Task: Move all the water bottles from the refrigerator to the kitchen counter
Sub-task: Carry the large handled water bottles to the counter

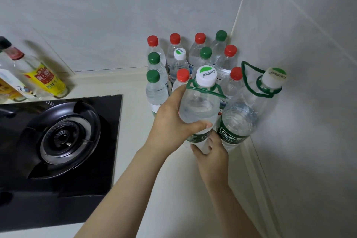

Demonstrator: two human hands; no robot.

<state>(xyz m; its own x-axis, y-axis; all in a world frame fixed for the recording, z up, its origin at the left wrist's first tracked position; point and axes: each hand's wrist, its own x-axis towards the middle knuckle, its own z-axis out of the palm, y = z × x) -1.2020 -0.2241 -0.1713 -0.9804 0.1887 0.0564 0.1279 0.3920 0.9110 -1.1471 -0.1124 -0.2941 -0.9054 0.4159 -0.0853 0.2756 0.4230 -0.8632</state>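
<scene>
At the far left, a yellow-labelled condiment bottle (pixel 46 79) is standing with other sauce bottles against the tiled wall (pixel 96 15), behind a black glass hob (pixel 109 116) whose gas burner (pixel 63 137) is sitting unlit. Right of the hob, on the pale kitchen counter (pixel 135 121), a cluster of small water bottles (pixel 156 92) with red, green and white caps is standing upright, packed into the corner. In front of the cluster, the left hand (pixel 170 121) is gripping a large Cestbon water bottle (pixel 200 106) at its shoulder, fingers behind it and thumb curling across the front. The right hand (pixel 212 152) is wrapping around the same bottle's lower body, hiding its base, so whether it is resting on the counter cannot be told. Just beside it, touching the right wall, a second large Cestbon bottle (pixel 241 118) with a green carry loop is leaning slightly.
</scene>
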